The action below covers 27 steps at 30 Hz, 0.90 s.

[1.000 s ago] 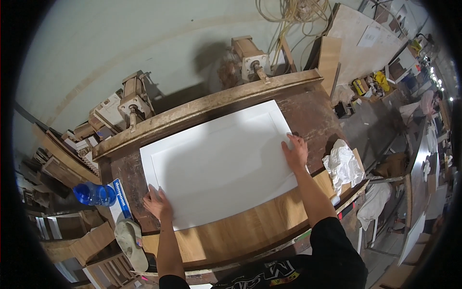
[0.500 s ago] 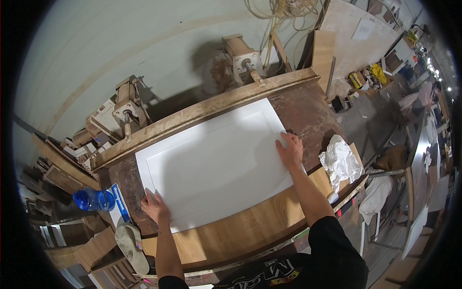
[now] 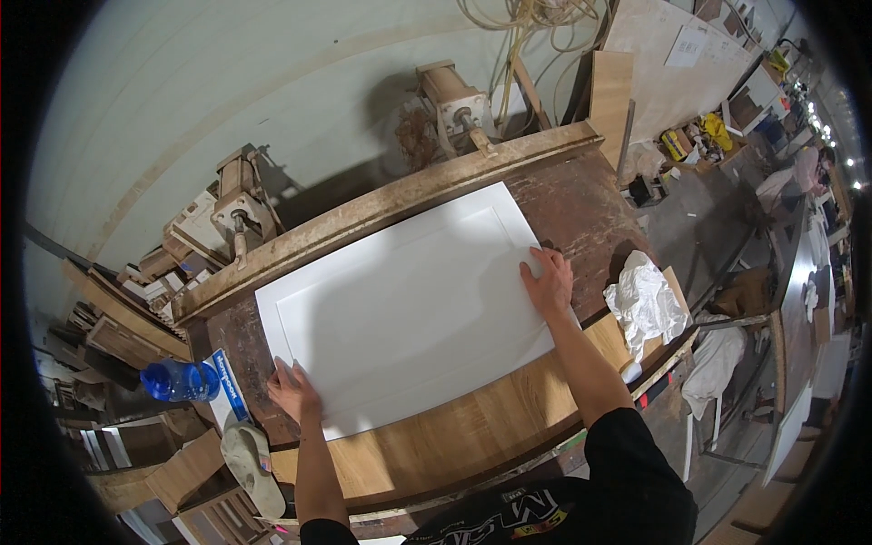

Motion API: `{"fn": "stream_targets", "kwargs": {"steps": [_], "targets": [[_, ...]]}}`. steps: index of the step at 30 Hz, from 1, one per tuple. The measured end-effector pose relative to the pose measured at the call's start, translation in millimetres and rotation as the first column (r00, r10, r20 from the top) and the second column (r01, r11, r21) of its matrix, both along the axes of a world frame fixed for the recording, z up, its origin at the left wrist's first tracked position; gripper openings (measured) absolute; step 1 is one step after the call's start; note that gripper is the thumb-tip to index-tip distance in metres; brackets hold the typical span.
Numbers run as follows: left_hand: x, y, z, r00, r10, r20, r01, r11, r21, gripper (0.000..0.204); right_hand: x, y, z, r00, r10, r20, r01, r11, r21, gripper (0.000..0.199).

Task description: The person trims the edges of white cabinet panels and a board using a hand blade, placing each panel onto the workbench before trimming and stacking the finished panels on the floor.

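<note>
A white panel (image 3: 409,304), like a cabinet door with a recessed rectangular border, lies flat on the worn brown bench top (image 3: 581,204). My left hand (image 3: 294,392) grips its near left edge, thumb along the top face. On the right edge, my right hand (image 3: 549,283) has hold of the panel, its fingers bent at the rim. The undersides of both grips are hidden. Along the near side of the bench, partly beneath the panel, runs a wood-grain board (image 3: 436,445).
A dusty wooden rail (image 3: 381,213) with two clamp cylinders (image 3: 454,100) (image 3: 238,195) runs along the far side. Crumpled white wrapping (image 3: 643,300) lies at right. A blue bottle (image 3: 173,380), a notebook (image 3: 227,386) and a sandal-like sole (image 3: 252,468) are at left. Another person (image 3: 790,186) is far right.
Both hands keep their places on the panel, which has not visibly moved on the bench. Only the whole view has shifted very slightly.
</note>
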<state>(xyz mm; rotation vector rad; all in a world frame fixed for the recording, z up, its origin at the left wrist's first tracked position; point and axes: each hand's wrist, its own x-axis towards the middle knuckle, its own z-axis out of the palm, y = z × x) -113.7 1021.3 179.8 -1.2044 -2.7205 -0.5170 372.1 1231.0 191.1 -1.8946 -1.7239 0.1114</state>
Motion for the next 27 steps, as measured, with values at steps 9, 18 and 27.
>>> {"fn": "stream_targets", "kwargs": {"steps": [9,18,27], "targets": [[3.5,4.1,3.2,0.997,0.029,0.07,-0.028,0.999,-0.018,0.055,0.8,1.2,1.6,1.0,-0.01,-0.014,0.009,0.999,-0.049,0.039],[-5.8,-5.4,5.1,0.999,0.047,0.024,-0.047,0.999,0.011,0.047,-9.5,9.0,-2.6,0.999,0.031,0.016,-0.029,0.996,-0.082,0.044],[-79.1,21.6,-19.0,0.925,0.168,0.342,-0.128,0.982,-0.136,0.059,54.0,68.0,-59.5,0.951,0.041,-0.308,-0.141,0.941,-0.309,0.048]]}}
